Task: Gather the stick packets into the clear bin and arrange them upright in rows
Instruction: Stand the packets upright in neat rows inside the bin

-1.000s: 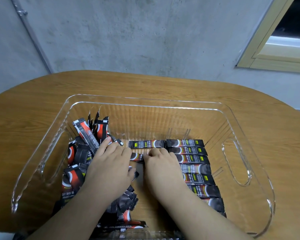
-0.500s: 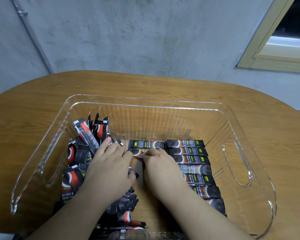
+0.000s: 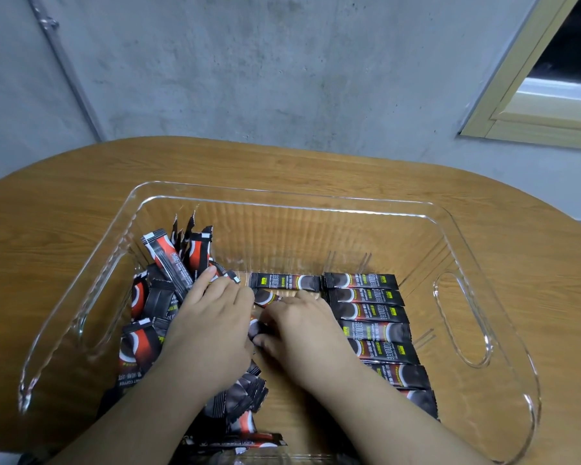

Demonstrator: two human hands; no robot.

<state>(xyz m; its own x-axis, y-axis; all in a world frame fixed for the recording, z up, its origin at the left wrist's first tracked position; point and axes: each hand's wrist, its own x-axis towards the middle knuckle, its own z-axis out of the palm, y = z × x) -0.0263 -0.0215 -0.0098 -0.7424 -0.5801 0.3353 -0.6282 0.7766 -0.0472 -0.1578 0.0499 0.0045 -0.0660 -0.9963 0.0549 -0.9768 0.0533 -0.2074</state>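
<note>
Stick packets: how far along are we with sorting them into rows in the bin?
Done: all visible packets are inside the clear bin, with a flat row along its right side. In hand: both hands, left hand and right hand, work a packet mid-bin. Left: the jumbled pile on the left; no upright rows yet.

The flat row of stick packets is showing white Chinese characters and small yellow tags, all too small to read. One packet leaning at the bin's left side is showing white print that seems to read "COFFEE". No other text is showing legibly.
</note>
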